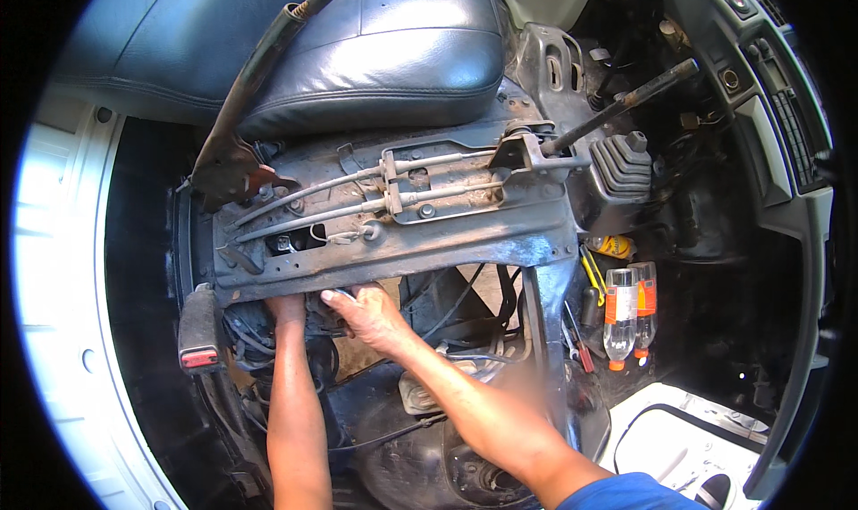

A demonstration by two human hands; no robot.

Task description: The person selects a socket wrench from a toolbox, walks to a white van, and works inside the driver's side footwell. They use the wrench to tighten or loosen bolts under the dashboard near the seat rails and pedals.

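My left hand [286, 307] reaches in under the front edge of a dark metal seat-base panel [411, 258], and its fingers are hidden there. Beside it, my right hand [374, 315] is curled at the same edge, its thumb lying toward the left hand. Its other fingers are mostly out of sight, and what they close on cannot be made out. Through a slot in the panel above my left hand shows a small shiny metal piece [284, 244]. Two grey control cables [357, 208] run across the panel's top to a bracket.
A handbrake lever [255, 85] rises at the left, near a black seat [384, 54]. At right are a gear lever [626, 106], plastic bottles [619, 318], a red-handled screwdriver [584, 358] and yellow-handled tool [592, 269]. A seat-belt buckle [199, 336] stands left of my arms.
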